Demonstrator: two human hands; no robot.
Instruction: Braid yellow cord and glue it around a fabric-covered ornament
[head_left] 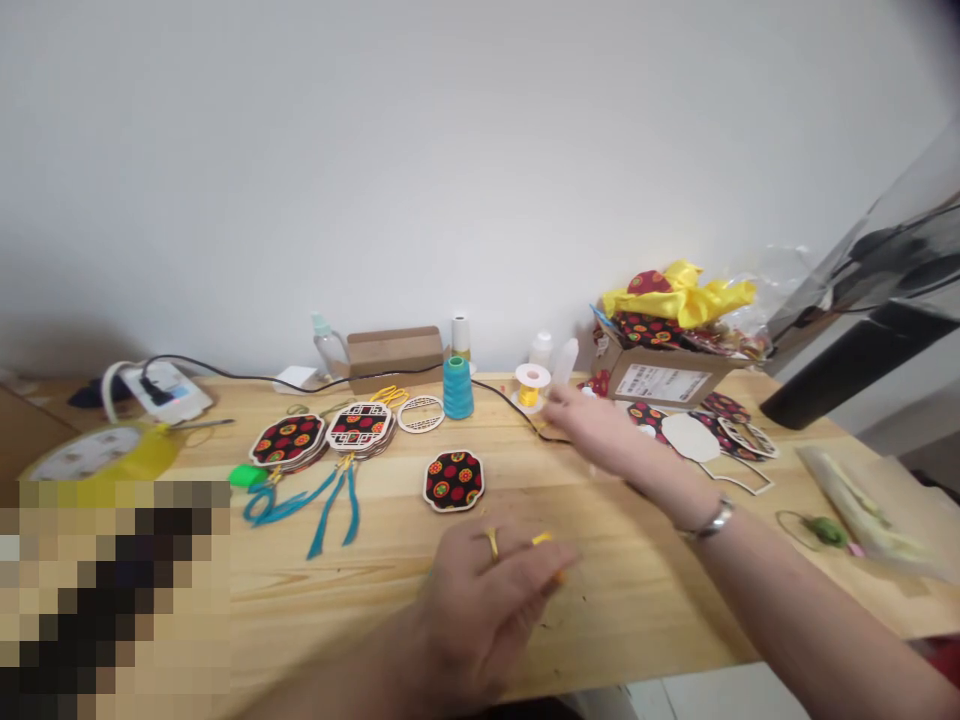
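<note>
My left hand (487, 605), with a ring on one finger, is closed in front of me. A small yellow-orange piece (543, 538) shows between its thumb and fingers; its kind is too blurred to make out. Farther back, my right hand (589, 425) reaches beside a white spool of yellow thread (529, 393). Its fingertips are blurred, and I cannot tell whether they touch the spool. Just beyond my left hand lies a dark, floral-patterned panel with a pale scalloped border (454, 481). A cone of teal thread (458, 390) stands upright behind that panel.
Stacked patterned panels (288, 442) with teal tassels (330, 510) lie left, near a green block (247, 475). A black cable (360, 378) crosses the back. At right are a stuffed cardboard box (652, 378), pale cut-outs (690, 437) and a black tube (855, 365). Plastic bottles (565, 362) stand by the wall.
</note>
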